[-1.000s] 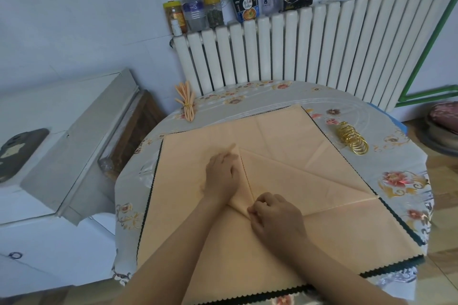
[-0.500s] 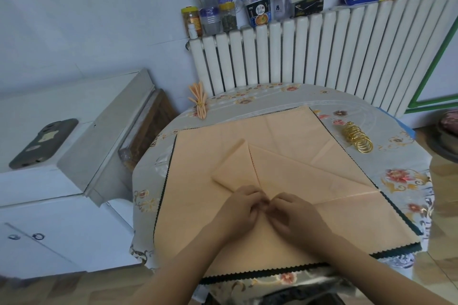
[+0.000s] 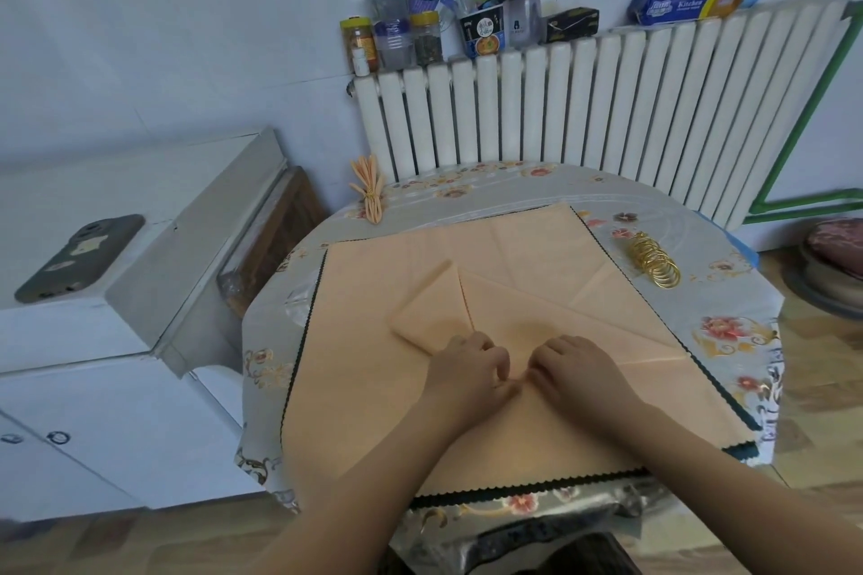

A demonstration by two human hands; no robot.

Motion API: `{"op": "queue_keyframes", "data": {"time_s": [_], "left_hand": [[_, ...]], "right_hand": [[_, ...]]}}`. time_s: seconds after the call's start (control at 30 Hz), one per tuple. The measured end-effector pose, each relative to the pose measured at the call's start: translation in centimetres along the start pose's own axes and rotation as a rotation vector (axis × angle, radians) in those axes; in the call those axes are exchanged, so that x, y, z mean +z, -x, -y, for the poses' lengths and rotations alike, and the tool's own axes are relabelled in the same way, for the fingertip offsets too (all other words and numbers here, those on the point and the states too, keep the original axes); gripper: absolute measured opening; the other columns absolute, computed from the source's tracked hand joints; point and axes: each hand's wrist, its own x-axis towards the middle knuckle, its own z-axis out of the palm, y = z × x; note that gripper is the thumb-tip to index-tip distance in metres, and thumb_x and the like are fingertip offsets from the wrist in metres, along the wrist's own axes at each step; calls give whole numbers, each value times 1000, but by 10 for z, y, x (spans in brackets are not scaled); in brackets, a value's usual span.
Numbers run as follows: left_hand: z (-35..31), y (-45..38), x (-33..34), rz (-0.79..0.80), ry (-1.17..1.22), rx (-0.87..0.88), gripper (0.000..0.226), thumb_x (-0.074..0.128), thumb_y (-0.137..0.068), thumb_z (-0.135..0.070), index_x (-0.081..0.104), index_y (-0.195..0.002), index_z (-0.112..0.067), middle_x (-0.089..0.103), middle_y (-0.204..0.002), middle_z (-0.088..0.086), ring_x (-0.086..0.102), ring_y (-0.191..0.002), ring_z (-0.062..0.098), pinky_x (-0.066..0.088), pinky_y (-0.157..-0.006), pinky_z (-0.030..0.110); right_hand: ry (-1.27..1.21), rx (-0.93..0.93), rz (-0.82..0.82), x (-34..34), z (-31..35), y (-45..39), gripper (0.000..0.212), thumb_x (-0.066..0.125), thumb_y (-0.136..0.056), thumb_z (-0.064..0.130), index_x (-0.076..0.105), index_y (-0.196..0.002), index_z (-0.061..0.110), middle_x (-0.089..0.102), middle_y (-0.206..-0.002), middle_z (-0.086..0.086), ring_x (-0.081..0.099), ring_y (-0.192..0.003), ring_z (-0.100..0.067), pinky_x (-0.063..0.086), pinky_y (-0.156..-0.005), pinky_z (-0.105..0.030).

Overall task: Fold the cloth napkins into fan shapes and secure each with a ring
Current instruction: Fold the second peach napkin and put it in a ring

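Observation:
A peach cloth napkin (image 3: 551,257) with a dark scalloped edge lies spread over the round table (image 3: 728,341). Two of its corners are folded inward into a pointed flap (image 3: 434,308) near the middle. My left hand (image 3: 467,369) and my right hand (image 3: 574,364) sit side by side at the near end of that fold, fingers curled and pinching the cloth where the folds meet. A pile of gold rings (image 3: 654,259) lies on the table to the right of the napkin.
A bundle of peach cords (image 3: 369,191) lies at the table's far left edge. A white radiator (image 3: 583,107) stands behind, with jars and boxes on top. A white cabinet (image 3: 140,294) with a phone (image 3: 77,257) on it stands to the left.
My left hand has slid from the folded flap's upper part down to its near end, beside my right hand. Both now pinch the cloth together at the fold's base.

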Motion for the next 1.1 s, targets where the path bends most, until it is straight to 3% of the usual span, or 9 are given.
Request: {"op": "queue_keyframes", "data": {"time_s": [0.13,0.27,0.33,0.4,0.5,0.63,0.77,0.97,1.1], "left_hand": [[-4,0,-1,4,-11,-18,26,51,-94,-40,63,-105,-19,54,-122,0,48,-112,26,41,-86,32],[7,9,-7,26,42,-26,22,53,-93,-35,64,-104,-19,52,-122,-3,50,-110,20,40,-83,28],[11,16,-11,41,87,-35,22,55,-91,-36,66,-100,-19,54,-120,-6,52,-106,16,42,-83,26],[13,21,-14,77,114,-52,21,58,-89,-38,68,-95,-20,55,-119,-8,54,-104,14,45,-86,27],[14,21,-18,133,136,-83,21,62,-86,-38,71,-90,-20,57,-115,-8,55,-100,11,46,-85,27],[12,16,-22,158,139,-117,25,63,-83,-41,71,-84,-16,59,-110,-8,58,-91,11,46,-77,25],[14,11,-25,157,121,-149,21,63,-82,-36,66,-85,-15,54,-111,-1,60,-90,20,46,-78,28],[20,6,-22,186,157,-153,40,66,-79,-32,52,-116,-24,50,-116,-1,62,-93,19,49,-84,33],[22,2,-25,235,158,-108,49,63,-80,-32,51,-127,-34,49,-115,-1,62,-94,20,50,-86,33]], "right_hand": [[100,-51,23,-11,-7,3,10,69,-56,23,60,-60,21,58,-58,5,59,-54,-19,44,-50,-22],[268,90,60,-36,-29,0,35,84,-29,6,56,-47,18,52,-44,2,53,-45,-24,36,-45,-25],[342,195,108,-57,-35,-9,24,83,-47,10,61,-53,17,57,-51,2,55,-55,-25,36,-55,-27],[460,232,153,-76,-33,-25,7,64,-78,18,69,-82,22,66,-80,4,57,-86,-24,37,-77,-30],[478,187,202,-82,-28,-60,25,46,-90,21,64,-105,27,58,-109,4,47,-107,-23,30,-90,-32],[306,153,241,-58,-19,-107,20,50,-90,18,64,-105,20,49,-115,-4,48,-100,-26,31,-75,-28],[143,198,290,-22,-10,-139,20,57,-88,23,62,-107,17,53,-113,-7,54,-99,-26,36,-79,-29],[-164,332,281,14,-17,-149,26,61,-84,23,56,-107,12,60,-102,-12,55,-96,-30,38,-71,-30],[-333,383,227,26,-21,-153,18,63,-85,23,63,-100,12,66,-100,-7,57,-96,-24,43,-77,-32]]}}
